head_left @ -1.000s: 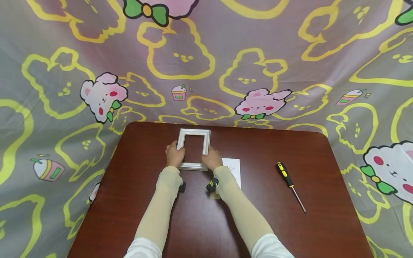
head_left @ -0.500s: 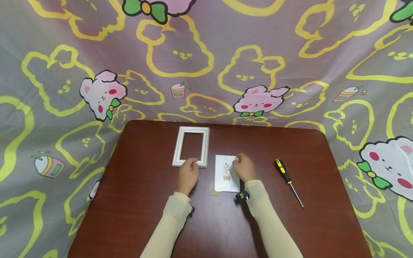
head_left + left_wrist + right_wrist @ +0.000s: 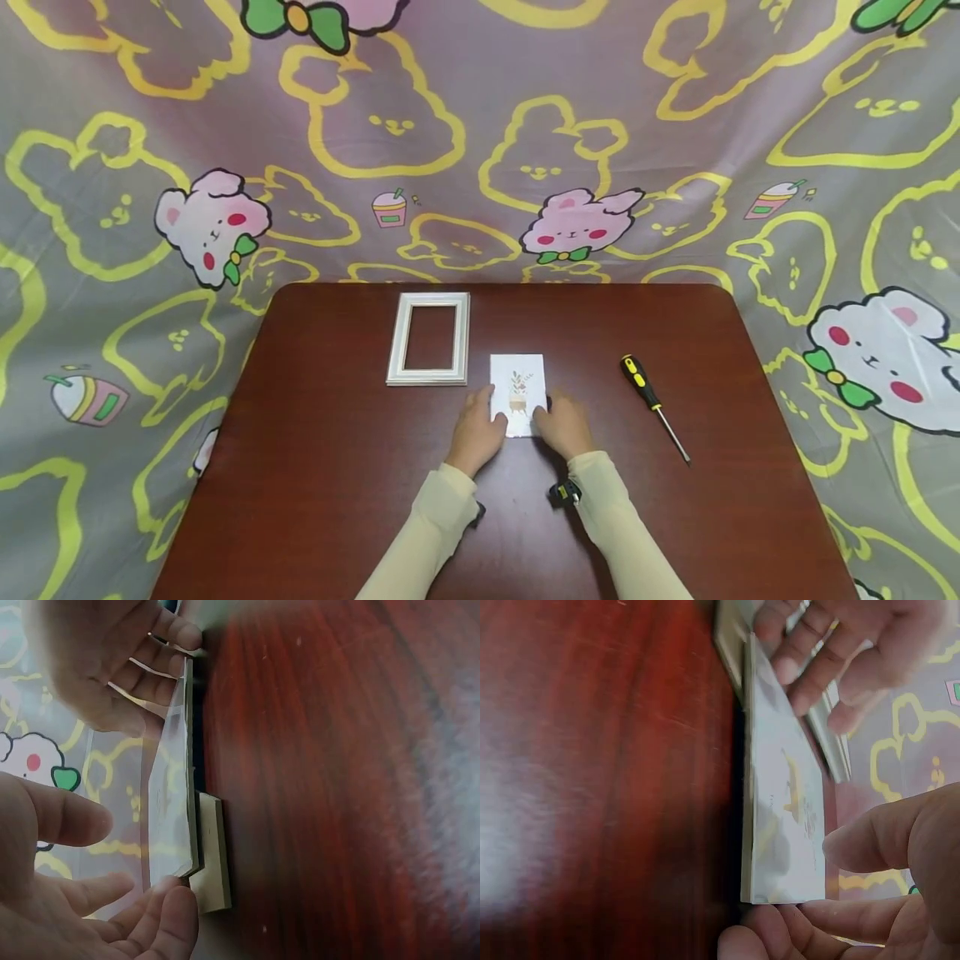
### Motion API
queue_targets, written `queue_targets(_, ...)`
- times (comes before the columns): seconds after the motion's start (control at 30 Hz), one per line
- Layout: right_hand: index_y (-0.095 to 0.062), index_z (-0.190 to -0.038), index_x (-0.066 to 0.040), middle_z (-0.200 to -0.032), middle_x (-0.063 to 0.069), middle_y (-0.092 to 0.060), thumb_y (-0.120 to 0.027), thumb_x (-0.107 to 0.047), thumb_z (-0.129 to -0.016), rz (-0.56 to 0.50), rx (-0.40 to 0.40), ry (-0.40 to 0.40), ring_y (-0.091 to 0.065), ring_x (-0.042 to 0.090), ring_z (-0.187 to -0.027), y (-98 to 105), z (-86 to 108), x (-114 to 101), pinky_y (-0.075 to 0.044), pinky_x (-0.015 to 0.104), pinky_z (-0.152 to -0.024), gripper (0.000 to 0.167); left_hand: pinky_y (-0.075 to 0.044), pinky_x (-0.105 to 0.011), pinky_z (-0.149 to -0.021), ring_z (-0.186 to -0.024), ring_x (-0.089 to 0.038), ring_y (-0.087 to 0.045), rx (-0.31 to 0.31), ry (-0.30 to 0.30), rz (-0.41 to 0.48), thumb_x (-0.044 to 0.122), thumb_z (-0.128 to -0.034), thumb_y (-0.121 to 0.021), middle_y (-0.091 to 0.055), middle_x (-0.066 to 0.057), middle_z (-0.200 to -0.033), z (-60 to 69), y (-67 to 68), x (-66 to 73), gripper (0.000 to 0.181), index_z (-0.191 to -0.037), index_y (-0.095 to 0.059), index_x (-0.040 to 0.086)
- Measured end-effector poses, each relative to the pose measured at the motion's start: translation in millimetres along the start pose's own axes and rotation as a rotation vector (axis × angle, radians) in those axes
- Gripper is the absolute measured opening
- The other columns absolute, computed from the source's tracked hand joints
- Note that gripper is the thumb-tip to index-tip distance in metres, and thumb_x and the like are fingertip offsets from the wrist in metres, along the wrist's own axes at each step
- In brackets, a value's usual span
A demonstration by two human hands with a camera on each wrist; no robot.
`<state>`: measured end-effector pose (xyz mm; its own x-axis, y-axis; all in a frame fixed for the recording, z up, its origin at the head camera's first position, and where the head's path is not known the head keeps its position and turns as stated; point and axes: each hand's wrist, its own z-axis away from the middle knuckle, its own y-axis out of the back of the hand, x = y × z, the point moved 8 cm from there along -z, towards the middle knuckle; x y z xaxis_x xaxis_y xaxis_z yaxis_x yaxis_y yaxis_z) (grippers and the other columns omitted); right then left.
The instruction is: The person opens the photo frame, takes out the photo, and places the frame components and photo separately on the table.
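A white card [image 3: 517, 367] printed with a potted plant lies near the table's middle. In the wrist views, a clear glossy sheet [image 3: 166, 810] covers its face, and the stack's layered edge shows. My left hand [image 3: 477, 433] is at its left side, fingertips touching the edge, thumb [image 3: 75, 819] raised apart from the face. My right hand [image 3: 567, 425] is at the right side, fingers along the edge, thumb [image 3: 862, 838] above the face; whether that thumb touches is unclear. A thin beige board [image 3: 214, 855] shows partly under the stack's left corner.
A white picture frame [image 3: 396, 346] with an open middle lies back left of the card. To the right is a black and yellow screwdriver [image 3: 640, 381], its tip toward the front. A patterned cloth [image 3: 450, 100] hangs behind the brown table [image 3: 315, 467].
Both hands have let go of the frame and come to the card's two sides, the left hand moving right and forward to it. The frame and screwdriver stay on the table.
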<state>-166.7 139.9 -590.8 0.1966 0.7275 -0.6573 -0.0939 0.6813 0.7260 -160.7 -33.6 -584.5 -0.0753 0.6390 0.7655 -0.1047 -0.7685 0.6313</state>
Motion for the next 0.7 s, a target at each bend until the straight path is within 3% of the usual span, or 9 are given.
queue_targets(0.23,-0.059,-0.130,0.012,-0.120,0.030,-0.064,-0.056,-0.014,-0.093,-0.010,0.012,0.012,-0.060,0.044,-0.114,1.5,16.4,4.7,-0.046,0.057,-0.097,0.046,-0.041,-0.056,-0.103,-0.126,-0.042,-0.052,-0.012,-0.045,0.014,0.009,-0.0897,-0.063,-0.053,-0.024,-0.136,14.4,-5.5,3.8,0.050,-0.139,-0.056,-0.001)
queue_targets(0.47,-0.055,-0.130,0.018,-0.122,0.035,-0.061,-0.055,-0.014,-0.094,0.044,-0.013,-0.002,-0.057,0.049,-0.117,3.4,40.3,9.6,-0.044,0.059,-0.099,0.048,-0.049,-0.049,-0.090,-0.103,-0.031,-0.062,-0.037,-0.057,0.009,0.010,-0.0892,-0.061,-0.061,-0.016,-0.120,34.9,-8.0,2.3,0.044,-0.132,-0.062,0.003)
queue_targets(0.7,-0.053,-0.133,0.017,-0.124,0.035,-0.059,-0.054,-0.016,-0.096,0.043,-0.027,-0.027,-0.056,0.049,-0.119,3.8,52.1,14.0,-0.042,0.059,-0.101,0.050,-0.048,-0.048,-0.094,-0.110,-0.029,-0.063,-0.050,-0.051,0.034,0.012,-0.0895,-0.057,-0.064,-0.012,-0.122,45.4,-5.8,3.3,0.044,-0.133,-0.062,0.005)
